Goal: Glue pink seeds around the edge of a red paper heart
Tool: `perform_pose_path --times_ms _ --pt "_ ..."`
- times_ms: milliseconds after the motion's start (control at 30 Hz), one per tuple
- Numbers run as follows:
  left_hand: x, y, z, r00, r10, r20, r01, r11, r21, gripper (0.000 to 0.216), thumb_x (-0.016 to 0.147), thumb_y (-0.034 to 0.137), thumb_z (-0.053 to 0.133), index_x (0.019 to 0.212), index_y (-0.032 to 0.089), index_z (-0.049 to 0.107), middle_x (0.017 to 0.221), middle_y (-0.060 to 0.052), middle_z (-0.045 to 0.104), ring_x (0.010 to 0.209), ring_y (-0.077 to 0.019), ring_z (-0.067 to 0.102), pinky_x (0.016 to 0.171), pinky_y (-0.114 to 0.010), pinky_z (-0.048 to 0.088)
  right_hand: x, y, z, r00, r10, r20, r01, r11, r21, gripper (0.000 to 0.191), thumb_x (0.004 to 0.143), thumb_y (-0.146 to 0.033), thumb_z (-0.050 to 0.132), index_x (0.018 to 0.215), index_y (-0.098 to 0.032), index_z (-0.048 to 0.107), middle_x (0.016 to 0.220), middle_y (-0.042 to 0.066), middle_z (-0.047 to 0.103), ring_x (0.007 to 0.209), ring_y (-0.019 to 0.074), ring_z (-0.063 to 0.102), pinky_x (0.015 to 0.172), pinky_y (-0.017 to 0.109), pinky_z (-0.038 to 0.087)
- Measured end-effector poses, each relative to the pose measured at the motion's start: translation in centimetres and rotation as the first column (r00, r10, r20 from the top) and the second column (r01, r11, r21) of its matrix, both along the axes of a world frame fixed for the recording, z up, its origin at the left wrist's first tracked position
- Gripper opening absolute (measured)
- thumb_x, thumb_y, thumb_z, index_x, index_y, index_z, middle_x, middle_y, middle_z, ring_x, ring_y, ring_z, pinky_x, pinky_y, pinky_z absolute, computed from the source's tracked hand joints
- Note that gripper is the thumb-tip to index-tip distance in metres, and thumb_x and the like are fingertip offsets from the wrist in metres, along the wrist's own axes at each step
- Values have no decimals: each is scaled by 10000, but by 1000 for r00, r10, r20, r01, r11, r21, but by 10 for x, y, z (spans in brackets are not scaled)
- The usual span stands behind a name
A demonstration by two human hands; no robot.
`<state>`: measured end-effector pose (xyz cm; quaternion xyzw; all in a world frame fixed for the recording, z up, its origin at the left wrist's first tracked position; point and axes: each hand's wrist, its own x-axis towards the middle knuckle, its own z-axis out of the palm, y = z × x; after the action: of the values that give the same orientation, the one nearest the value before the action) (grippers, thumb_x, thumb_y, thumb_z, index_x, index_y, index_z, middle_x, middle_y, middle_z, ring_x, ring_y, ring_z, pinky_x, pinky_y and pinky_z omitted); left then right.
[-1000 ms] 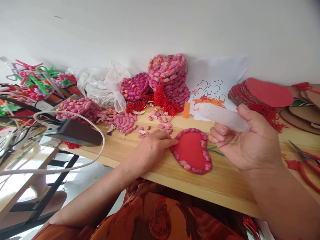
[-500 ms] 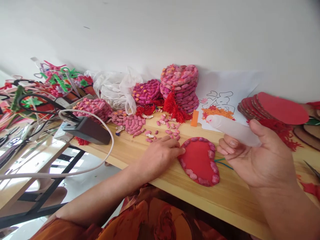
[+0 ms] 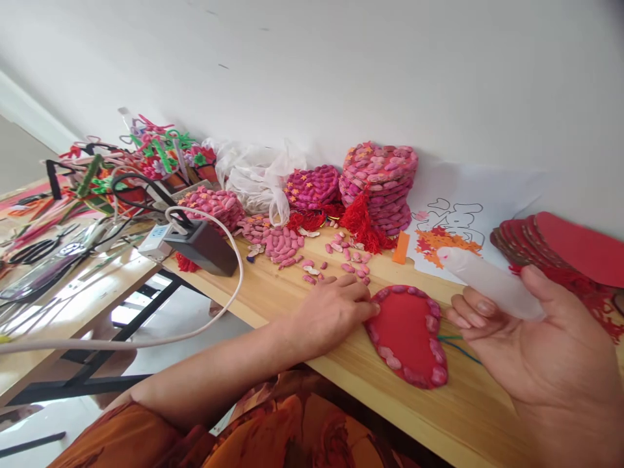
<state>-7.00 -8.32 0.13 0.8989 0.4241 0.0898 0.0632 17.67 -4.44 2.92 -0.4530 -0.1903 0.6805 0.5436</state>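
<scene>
A red heart-shaped card [image 3: 405,335] lies on the wooden table, its edge lined with pink-dyed peanuts. My left hand [image 3: 336,312] rests at the card's left edge, fingers curled and closed, the fingertip pressed on the rim; the thumb is hidden. Raised above the table to the right, my right hand [image 3: 541,338] is wrapped around a translucent white squeeze bottle [image 3: 492,283]. The bottle is tilted, with its pinkish tip pointing left, apart from the card. Green and blue cords [image 3: 458,348] stick out from the card's right side.
Loose pink peanuts [image 3: 348,250] lie behind my left hand. Beyond stand peanut-covered stacks [image 3: 380,185] with red tassels, and a white paper [image 3: 492,188] bearing orange and red stars. Red cards [image 3: 580,250] are stacked right. A power strip [image 3: 202,247] with a white cable lies left.
The view has shifted, so the table things appear lower and farther right. Both hands keep about the same places relative to the card, and the bottle stays in my right hand.
</scene>
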Motion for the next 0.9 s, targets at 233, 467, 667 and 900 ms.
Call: perform_pose_path --times_ms 233,467,667,900 --pt "-1 -1 -8 997 6 75 -5 1000 -13 275 1071 232 475 1174 197 727 1098 -79 682 1063 -218 605 925 -345 482 0 3 -2 999 -33 5 34 999 -39 261 862 -414 619 721 -236 490 561 10 406 560 168 407 475 294 429" --pt "-2 1 -14 984 28 174 -22 999 -39 279 1034 161 522 1203 195 740 1060 -86 698 1042 -225 626 917 -340 496 2 5 -3 999 -18 30 19 1000 -12 290 832 -432 644 730 -239 452 561 -4 393 534 159 406 478 289 411" --pt "-3 -1 -13 971 39 235 -30 999 -42 328 1006 109 522 1243 192 732 1066 -85 721 1016 -224 649 903 -342 518 3 5 -5 999 -14 31 14 1000 17 249 886 -401 574 728 -235 475 563 6 403 550 171 408 485 295 412" --pt "-38 9 1 917 210 340 -257 962 96 343 990 87 513 1216 185 752 989 -75 761 913 -196 680 814 -309 535 -2 3 1 996 -5 92 -5 993 115 277 800 -407 656 687 -221 484 526 11 429 524 161 408 477 287 405"
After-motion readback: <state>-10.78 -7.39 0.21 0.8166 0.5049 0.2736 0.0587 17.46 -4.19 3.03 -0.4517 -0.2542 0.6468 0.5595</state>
